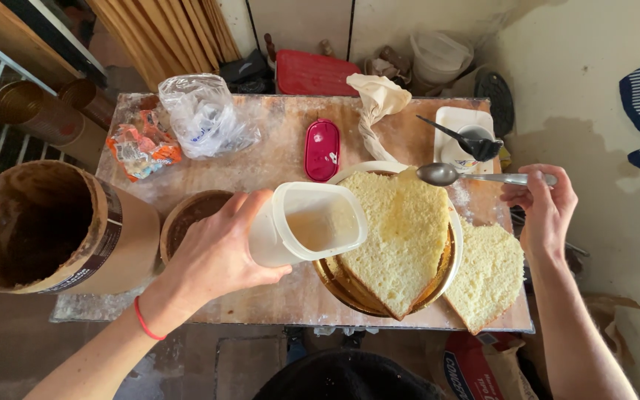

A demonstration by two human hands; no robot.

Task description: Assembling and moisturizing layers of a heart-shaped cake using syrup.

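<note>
A: Far left?
B: Big brown tub [35, 230] at the counter [275, 159] edge, small tin [187, 215] beside it. Clear bag [205, 115] behind.

A: Left hand?
B: Left hand [216, 255] wrapped around a white cup [309, 226], tipped toward the camera, its rim over the edge of the heart cake [401, 241] on a gold board [350, 289].

A: Right?
B: Right hand [546, 204] pinches a spoon [446, 175], bowl above the cake's top edge. Second cake layer [487, 278] lies on the counter just beside the board.
</note>
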